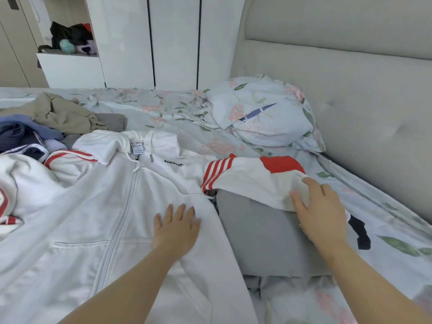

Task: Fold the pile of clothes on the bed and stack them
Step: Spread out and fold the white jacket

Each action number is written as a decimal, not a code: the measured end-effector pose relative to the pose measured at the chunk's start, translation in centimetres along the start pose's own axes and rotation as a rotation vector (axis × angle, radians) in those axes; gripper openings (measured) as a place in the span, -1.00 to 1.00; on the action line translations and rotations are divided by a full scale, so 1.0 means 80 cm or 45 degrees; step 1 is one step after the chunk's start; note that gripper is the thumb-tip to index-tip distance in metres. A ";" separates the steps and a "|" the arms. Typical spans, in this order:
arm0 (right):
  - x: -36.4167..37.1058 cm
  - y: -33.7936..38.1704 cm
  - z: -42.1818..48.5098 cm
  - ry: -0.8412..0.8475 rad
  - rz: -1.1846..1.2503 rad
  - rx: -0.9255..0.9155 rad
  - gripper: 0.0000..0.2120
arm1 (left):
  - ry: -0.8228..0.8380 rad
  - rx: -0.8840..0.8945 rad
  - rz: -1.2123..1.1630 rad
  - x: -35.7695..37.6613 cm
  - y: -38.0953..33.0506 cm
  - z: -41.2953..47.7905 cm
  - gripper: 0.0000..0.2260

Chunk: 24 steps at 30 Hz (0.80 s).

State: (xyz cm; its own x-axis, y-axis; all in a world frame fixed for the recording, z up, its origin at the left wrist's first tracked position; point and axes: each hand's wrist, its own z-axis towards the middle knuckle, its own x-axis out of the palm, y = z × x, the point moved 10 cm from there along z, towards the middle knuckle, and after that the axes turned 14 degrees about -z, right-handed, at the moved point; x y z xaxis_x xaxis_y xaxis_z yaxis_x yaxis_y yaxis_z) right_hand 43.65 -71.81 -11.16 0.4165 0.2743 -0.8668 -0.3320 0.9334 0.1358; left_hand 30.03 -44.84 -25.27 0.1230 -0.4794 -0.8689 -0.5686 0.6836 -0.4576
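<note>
— What does the white hoodie (93, 218) look like?

— It lies front up across the near side of the bed (385, 206), zip closed, hood spread at the top with its drawstrings loose, and a small black script on the chest. Both arms carry red stripes. Its sleeve (247, 181) on the right is stretched sideways.

— And the hands?

— The left hand (176, 228) lies flat on the hoodie's front beside the zip, fingers straight and slightly spread. The right hand (322, 211) grips the end of that sleeve, thumb and fingers curled into the bunched white fabric.

— What is around it?

— A grey folded piece (261, 242) sits just beside the hoodie's body, and the sleeve drapes over its far edge. A black cloth (361, 232) shows past the right wrist. At the far left the pile of clothes (53, 115) is heaped in khaki, blue and navy, touching the hood. A floral pillow (264, 113) rests against the padded headboard (350, 78), with a white wardrobe (173, 38) behind the bed.
</note>
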 end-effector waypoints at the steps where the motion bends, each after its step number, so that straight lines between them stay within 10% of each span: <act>1: -0.002 -0.015 -0.001 0.066 -0.027 0.106 -0.51 | 0.010 -0.016 -0.009 0.001 0.000 -0.003 -0.53; 4: 0.023 -0.051 -0.012 0.467 0.045 0.400 -0.38 | 0.037 -0.057 -0.018 0.004 -0.001 -0.009 -0.50; 8: 0.046 -0.046 -0.036 0.773 0.398 0.524 -0.88 | 0.078 -0.108 -0.087 0.002 -0.006 -0.013 -0.53; 15: 0.001 -0.095 0.013 0.178 0.987 0.829 -0.73 | -0.034 -0.065 -0.892 -0.044 -0.041 -0.016 -0.55; 19: -0.057 -0.134 0.055 -0.187 1.216 0.887 -0.68 | -0.099 0.084 -0.824 -0.070 -0.071 -0.016 -0.48; 24: 0.005 -0.105 0.048 0.234 1.807 1.109 -0.80 | -0.075 0.178 -0.576 -0.060 -0.087 -0.005 -0.37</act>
State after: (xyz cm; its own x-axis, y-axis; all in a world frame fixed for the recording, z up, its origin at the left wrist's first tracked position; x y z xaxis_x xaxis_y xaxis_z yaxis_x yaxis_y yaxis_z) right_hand 49.85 -78.63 -10.81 0.0995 0.9858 0.1356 0.2304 -0.1554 0.9606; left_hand 33.08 -47.54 -17.80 0.3812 -0.7168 -0.5838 -0.3326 0.4829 -0.8101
